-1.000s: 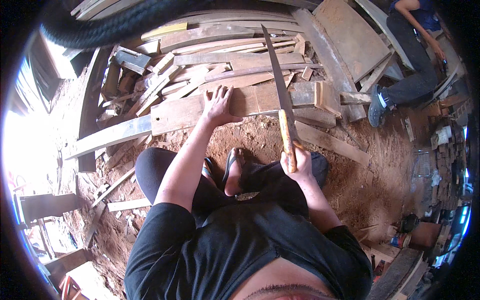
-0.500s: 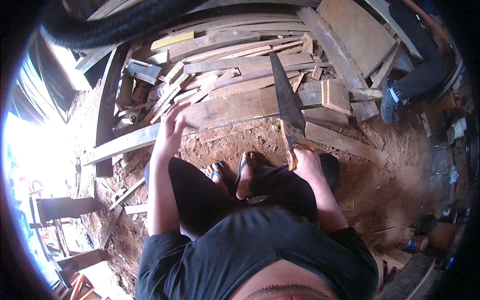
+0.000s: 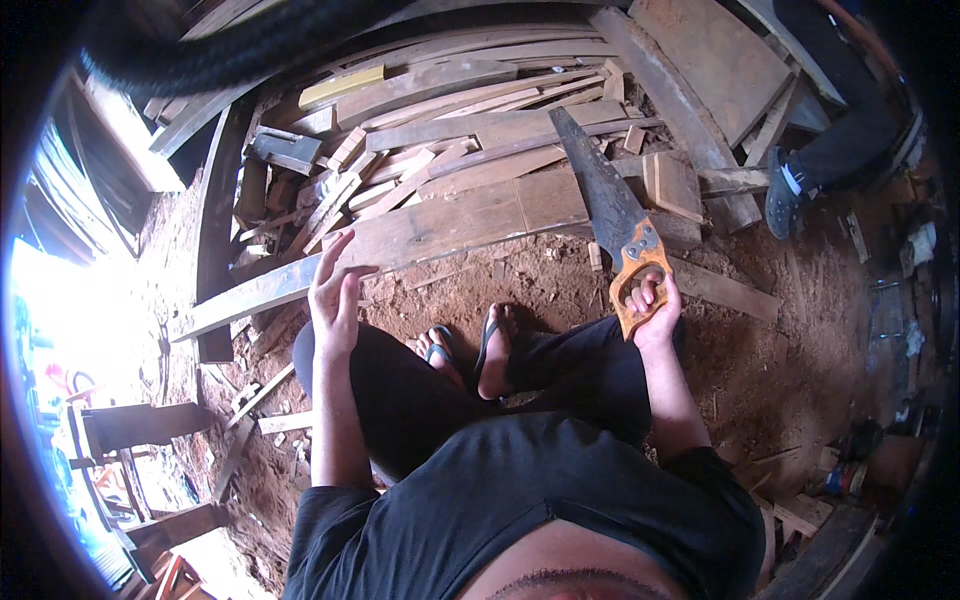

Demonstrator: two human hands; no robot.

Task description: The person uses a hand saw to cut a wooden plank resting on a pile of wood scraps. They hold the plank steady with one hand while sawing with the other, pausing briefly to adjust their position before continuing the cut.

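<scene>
My right hand (image 3: pixel 656 312) is closed around the wooden handle of a handsaw (image 3: pixel 606 205), above my right knee. The saw's dark, wide blade points away from me and slants to the left, its tip over the scrap wood. Beneath the blade's left side runs a long plank (image 3: pixel 450 222), lying crosswise in front of my feet. My left hand (image 3: pixel 334 290) is raised over my left knee, empty, its fingers apart and loosely curled near the plank's left part. A pencil line crosses the plank a little left of the saw.
Behind the plank lies a heap of offcuts and boards (image 3: pixel 420 150). A short wood block (image 3: pixel 676 186) sits right of the saw. At the upper right another person's leg and dark shoe (image 3: pixel 784 200) are close by. A dark cable-like band (image 3: pixel 230 55) crosses the upper left.
My right hand has turned the saw, so its handle now shows flat and has moved right. My left hand has dropped slightly, its fingers still apart.
</scene>
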